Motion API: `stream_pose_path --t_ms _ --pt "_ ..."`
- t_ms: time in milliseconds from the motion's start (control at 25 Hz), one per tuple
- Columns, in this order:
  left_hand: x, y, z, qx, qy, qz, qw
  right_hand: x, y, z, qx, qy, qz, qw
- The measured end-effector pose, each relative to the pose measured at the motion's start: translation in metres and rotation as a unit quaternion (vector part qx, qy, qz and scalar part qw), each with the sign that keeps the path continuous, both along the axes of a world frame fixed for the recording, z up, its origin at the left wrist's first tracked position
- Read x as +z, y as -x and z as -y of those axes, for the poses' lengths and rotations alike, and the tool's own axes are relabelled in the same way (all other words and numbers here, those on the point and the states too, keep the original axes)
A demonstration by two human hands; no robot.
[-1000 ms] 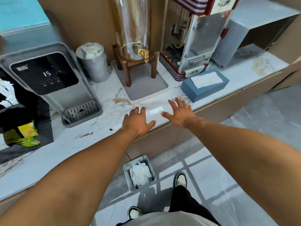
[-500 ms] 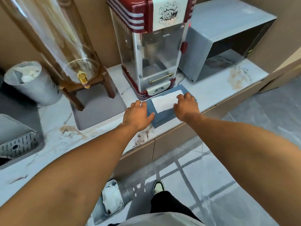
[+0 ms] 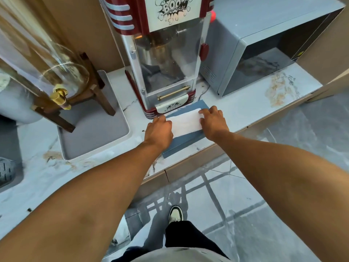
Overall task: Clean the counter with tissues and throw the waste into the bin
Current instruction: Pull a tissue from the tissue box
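A blue tissue box (image 3: 186,141) lies on the white marble counter (image 3: 245,108) in front of the popcorn machine. A white tissue (image 3: 186,122) sticks out of its top. My left hand (image 3: 159,129) presses down on the box's left end, fingers curled at the tissue's edge. My right hand (image 3: 213,121) grips the right end of the tissue. Brown stains mark the counter at the right (image 3: 281,89) and at the left (image 3: 52,155). The floor bin (image 3: 122,231), holding white waste, shows partly beneath my left forearm.
A red popcorn machine (image 3: 166,53) stands right behind the box, a grey microwave (image 3: 255,50) to its right. A glass drink dispenser (image 3: 47,63) on a wooden stand sits on a grey tray (image 3: 94,129) at the left. My shoe (image 3: 175,214) is on the tiled floor.
My view and both hands moved right along the counter, from bare marble onto the tissue box. The right hand has closed on the tissue's right end.
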State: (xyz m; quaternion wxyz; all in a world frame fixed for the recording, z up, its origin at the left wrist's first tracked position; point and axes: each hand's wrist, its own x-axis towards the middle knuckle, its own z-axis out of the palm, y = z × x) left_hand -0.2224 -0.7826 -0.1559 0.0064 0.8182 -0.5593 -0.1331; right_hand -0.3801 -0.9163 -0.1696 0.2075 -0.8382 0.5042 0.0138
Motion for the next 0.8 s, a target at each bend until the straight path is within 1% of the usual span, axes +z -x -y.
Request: stream_pose_path --t_ms 240,480,680,800 --pt "-0.006 0.0 0.005 0.033 0.029 0.009 0.999 -0.003 -0.004 0.006 0.004 0.016 0.044 0.999" --pt "0.0 -0.004 0.002 0.053 0.058 0.02 0.997 0.0 -0.009 0.002 -0.001 0.016 0.054 0.998" --pt "0.005 -0.02 -0.02 0.07 0.07 0.013 0.995 0.009 -0.027 -0.019 0.022 0.021 0.057 0.998" --pt "0.008 -0.04 -0.05 0.095 0.09 0.002 0.991 0.014 -0.046 -0.041 0.049 0.02 0.058 0.997"
